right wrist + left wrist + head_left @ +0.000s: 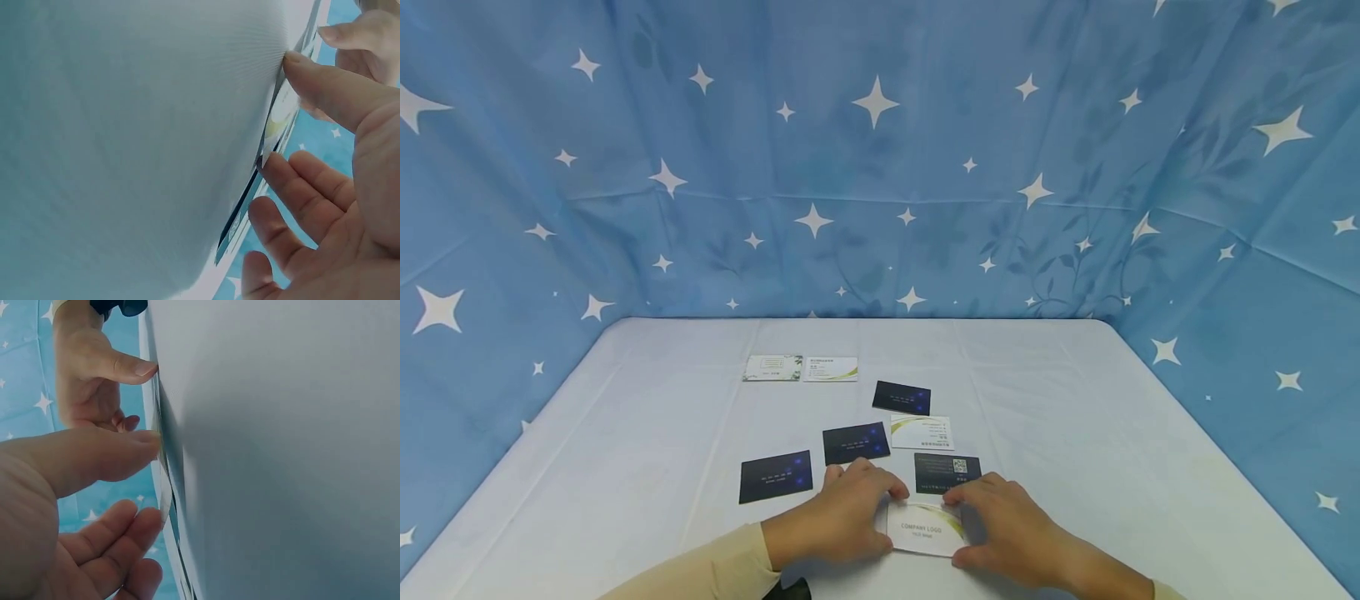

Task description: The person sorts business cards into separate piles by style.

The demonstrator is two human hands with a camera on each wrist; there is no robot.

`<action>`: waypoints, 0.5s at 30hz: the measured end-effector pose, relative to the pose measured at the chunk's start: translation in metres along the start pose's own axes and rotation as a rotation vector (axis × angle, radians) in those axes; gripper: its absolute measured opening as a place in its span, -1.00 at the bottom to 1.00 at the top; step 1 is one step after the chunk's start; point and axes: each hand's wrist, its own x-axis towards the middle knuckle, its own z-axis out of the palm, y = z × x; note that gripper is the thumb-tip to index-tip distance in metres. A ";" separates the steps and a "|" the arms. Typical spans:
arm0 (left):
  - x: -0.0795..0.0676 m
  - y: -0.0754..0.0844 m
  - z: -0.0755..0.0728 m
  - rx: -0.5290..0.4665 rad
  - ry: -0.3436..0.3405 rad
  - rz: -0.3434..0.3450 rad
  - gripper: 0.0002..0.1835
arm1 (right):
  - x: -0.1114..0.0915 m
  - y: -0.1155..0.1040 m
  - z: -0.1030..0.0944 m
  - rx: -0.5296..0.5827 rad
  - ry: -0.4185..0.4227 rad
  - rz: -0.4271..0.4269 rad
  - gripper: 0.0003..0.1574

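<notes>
A white business card [922, 527] with a gold curve and the words "COMPANY LOGO" lies near the front of the table, between the two hands. The left hand [850, 517] holds its left side, thumb at the near corner and fingertips at the far one. On the other side, the right hand [1011, 529] grips the card in the same way. In the left wrist view the card's edge [166, 494] runs from thumb to fingers. From the right wrist, the card [278, 115] is seen nearly edge-on, close to the tabletop. A dark card with a QR code [946, 473] lies just beyond.
Two dark cards [776, 477], [856, 443] lie to the left on the white table [625, 417]. Farther off are another dark card [902, 397] and a white-and-gold card [922, 432]. A leaf-patterned card [772, 367] and a white card [831, 369] sit side by side at the back.
</notes>
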 end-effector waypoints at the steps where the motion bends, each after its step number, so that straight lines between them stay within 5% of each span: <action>1: 0.000 -0.001 -0.001 -0.008 0.008 0.004 -0.47 | 0.000 -0.001 0.000 -0.015 0.015 -0.002 -0.32; 8: -0.003 -0.007 -0.013 -0.007 0.065 -0.015 -0.41 | 0.008 -0.007 -0.008 -0.043 0.119 0.008 -0.38; 15: 0.003 -0.019 -0.027 0.041 0.174 -0.049 -0.45 | 0.038 -0.013 -0.023 0.007 0.144 0.036 -0.36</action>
